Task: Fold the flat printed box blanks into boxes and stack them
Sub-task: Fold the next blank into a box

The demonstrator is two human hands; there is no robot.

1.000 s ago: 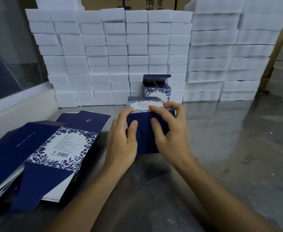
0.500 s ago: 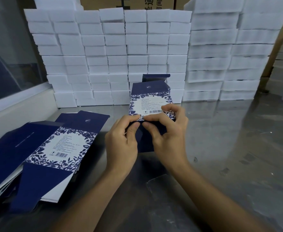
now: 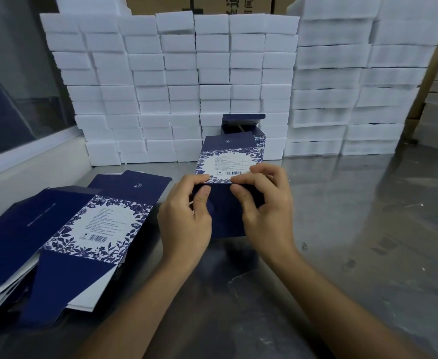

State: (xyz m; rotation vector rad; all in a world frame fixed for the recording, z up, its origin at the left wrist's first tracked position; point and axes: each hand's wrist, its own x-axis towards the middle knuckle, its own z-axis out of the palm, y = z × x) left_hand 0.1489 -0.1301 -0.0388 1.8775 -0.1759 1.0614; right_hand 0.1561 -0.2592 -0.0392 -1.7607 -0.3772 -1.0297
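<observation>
Both hands are pinching the box blank (image 3: 228,161): left hand (image 3: 186,218) and right hand (image 3: 267,211) are clamping its fold edge, just before the white block wall (image 3: 186,86). Flat blanks (image 3: 83,229) are lying left; bare table (image 3: 355,216) is stretching right.

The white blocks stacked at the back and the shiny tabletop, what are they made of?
White stacked blocks: probably foam or sponge, matte with soft, slightly uneven edges. Shiny grey tabletop: looks like stainless steel, given its blurred reflections and scuffs.
</observation>
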